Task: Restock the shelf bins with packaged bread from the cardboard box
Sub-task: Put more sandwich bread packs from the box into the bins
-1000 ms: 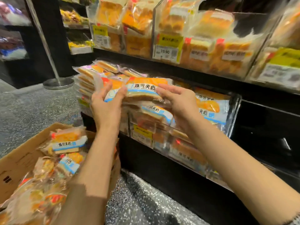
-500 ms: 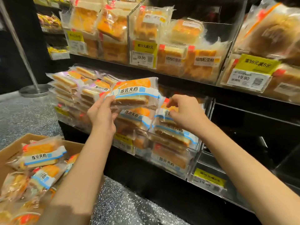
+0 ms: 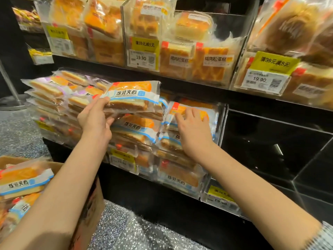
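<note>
A person's left hand (image 3: 94, 121) gripped a bread pack (image 3: 132, 97) by its left end, thumb on top and fingers curled beneath, holding it level above the stacked packs in a clear shelf bin (image 3: 220, 123). The right hand (image 3: 193, 132) lay on another pack (image 3: 191, 114) at the bin's right side, fingers bent over its top edge. More packs filled the cardboard box (image 3: 90, 201) on the speckled floor (image 3: 18, 134) at lower left. On the shelf above, bins of cake carried yellow price tags (image 3: 144, 53) reading 19.90.
</note>
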Demonstrator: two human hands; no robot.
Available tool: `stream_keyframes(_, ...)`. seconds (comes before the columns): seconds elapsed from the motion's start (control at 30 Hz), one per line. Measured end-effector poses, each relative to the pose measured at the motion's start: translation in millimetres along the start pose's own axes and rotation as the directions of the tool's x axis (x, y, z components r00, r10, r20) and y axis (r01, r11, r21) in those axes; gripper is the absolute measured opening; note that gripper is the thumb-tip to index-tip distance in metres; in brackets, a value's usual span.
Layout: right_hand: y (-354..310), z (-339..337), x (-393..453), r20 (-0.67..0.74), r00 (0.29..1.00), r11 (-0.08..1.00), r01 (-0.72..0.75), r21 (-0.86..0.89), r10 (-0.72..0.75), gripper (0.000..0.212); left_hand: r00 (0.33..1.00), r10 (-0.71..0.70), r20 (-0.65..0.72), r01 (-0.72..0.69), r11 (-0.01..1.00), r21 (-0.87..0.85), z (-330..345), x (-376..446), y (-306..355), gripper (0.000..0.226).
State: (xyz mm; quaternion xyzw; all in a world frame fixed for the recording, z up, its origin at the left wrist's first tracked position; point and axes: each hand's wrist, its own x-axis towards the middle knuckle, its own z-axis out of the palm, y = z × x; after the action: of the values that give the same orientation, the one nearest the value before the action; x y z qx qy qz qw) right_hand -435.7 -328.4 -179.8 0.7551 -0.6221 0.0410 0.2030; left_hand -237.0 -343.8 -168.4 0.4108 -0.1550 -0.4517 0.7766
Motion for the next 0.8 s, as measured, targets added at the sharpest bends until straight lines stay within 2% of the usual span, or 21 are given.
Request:
stream_keyframes(0.1, 4, 9, 4, 0.018, 0.999, 0.999, -0.038, -0.039, 0.039, 0.065, 1.0, -0.004, -0.011, 0.004, 1.0, -0.02, 0, -2, 1, 0.038)
stream_keyframes(0.2, 8, 9, 9, 0.029, 0.996, 0.995, -0.085, -0.043, 0.087, 0.059, 1.0, -0.006, -0.028, 0.004, 0.999, -0.044, 1, -3, 1, 0.038)
stream_keyframes(0.27, 14, 9, 14, -0.084, 0.992, 0.995, -0.094, -0.017, 0.092, 0.046, 1.0, -0.009, -0.024, 0.007, 0.999, -0.053, 1, -4, 1, 0.039)
stream_keyframes(0.3, 16, 8, 17, -0.196, 0.979, 0.998, -0.065, -0.019, 0.06, 0.037, 1.0, -0.011, -0.02, 0.01, 0.999, -0.053, 1, -5, 1, 0.039)
stream_keyframes(0.37, 21, 6, 21, -0.415, 0.91, 0.996, -0.039, -0.082, 0.002, 0.023, 1.0, -0.012, -0.008, 0.011, 0.999, -0.046, 1, -5, 1, 0.036)
stream_keyframes(0.43, 23, 1, 22, -0.482, 0.876, 0.991, -0.069, -0.116, 0.004, 0.027, 1.0, -0.006, 0.002, 0.006, 0.999, -0.044, 2, -6, 1, 0.032)
stream_keyframes(0.6, 28, 7, 32, -0.41, 0.907, 0.994, -0.107, 0.003, 0.099, 0.033, 1.0, -0.003, 0.002, 0.003, 0.999, -0.048, 2, -7, 2, 0.027)
stream_keyframes(0.73, 33, 13, 40, -0.396, 0.91, 0.992, -0.115, 0.047, 0.124, 0.013, 0.999, 0.01, 0.031, -0.009, 1.0, -0.024, 3, -11, 2, 0.033)
stream_keyframes(0.8, 33, 5, 41, -0.326, 0.932, 0.986, -0.134, 0.096, 0.158, 0.013, 0.998, 0.018, 0.061, -0.016, 1.0, -0.025, 3, -13, 3, 0.035)
